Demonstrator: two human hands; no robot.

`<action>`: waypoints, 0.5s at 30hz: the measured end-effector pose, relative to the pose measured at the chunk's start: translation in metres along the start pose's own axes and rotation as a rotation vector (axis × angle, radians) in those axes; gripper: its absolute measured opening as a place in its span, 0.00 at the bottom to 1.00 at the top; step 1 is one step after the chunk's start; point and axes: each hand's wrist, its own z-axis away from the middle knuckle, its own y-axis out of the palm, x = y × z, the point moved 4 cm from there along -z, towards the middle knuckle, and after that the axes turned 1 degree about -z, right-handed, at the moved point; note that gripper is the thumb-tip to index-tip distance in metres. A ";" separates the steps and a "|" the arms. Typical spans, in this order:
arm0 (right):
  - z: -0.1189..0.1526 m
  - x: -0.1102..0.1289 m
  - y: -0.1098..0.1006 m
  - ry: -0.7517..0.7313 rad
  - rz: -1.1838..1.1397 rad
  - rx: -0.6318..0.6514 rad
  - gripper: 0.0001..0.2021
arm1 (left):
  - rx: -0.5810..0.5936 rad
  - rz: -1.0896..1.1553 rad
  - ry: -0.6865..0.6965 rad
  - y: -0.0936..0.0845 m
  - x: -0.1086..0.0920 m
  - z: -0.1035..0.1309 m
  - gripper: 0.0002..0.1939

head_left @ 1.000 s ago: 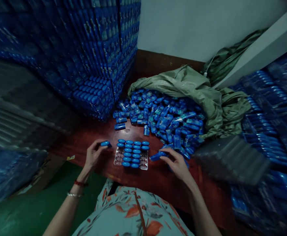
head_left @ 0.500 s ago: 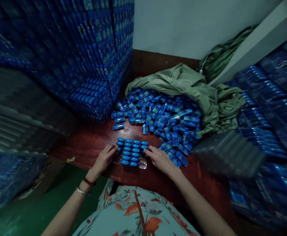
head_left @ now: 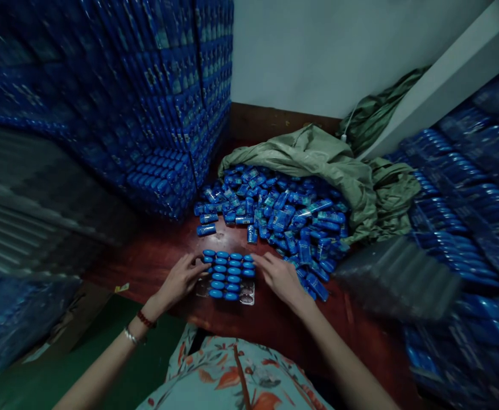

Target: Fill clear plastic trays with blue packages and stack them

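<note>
Small blue bottles with rounded oval tops [head_left: 220, 269] stand upright in rows in a clear plastic tray [head_left: 249, 299] near the table's front edge. The tray's front corners show bare moulded pockets. At its left side is my left hand [head_left: 185, 274], fingers bent and apart, the tips at the outer left bottles. On the other side, my right hand [head_left: 281, 278] has its fingers stretched toward the far right bottle [head_left: 248, 258]. Neither hand appears closed around a bottle; whether the fingertips touch is hard to tell.
Behind the tray, loose blue bottles [head_left: 275, 208] spill from a green sack [head_left: 304, 145]. Wrapped blue packs [head_left: 168, 114] are stacked high at left, more packs [head_left: 458, 210] at right. Grey ridged trays [head_left: 398, 279] lie right, others [head_left: 23, 233] left.
The whole view has shifted, so the table sits lower in the picture. My right hand's fingers have drawn slightly back from the right column of bottles. The bottle rows look the same.
</note>
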 end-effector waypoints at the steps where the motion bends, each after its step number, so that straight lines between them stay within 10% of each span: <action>1: -0.007 -0.009 -0.002 0.066 -0.023 -0.050 0.17 | -0.029 0.051 -0.006 -0.001 0.002 -0.006 0.15; 6: -0.062 -0.027 0.011 0.272 0.079 0.017 0.18 | -0.236 0.089 -0.305 0.003 0.034 -0.062 0.15; 11: -0.098 -0.013 0.027 0.287 0.201 0.174 0.24 | 0.010 -0.115 -0.482 0.023 0.073 -0.099 0.14; 15: -0.091 -0.018 0.022 0.272 0.175 0.230 0.23 | 0.069 -0.034 -0.399 0.029 0.084 -0.083 0.15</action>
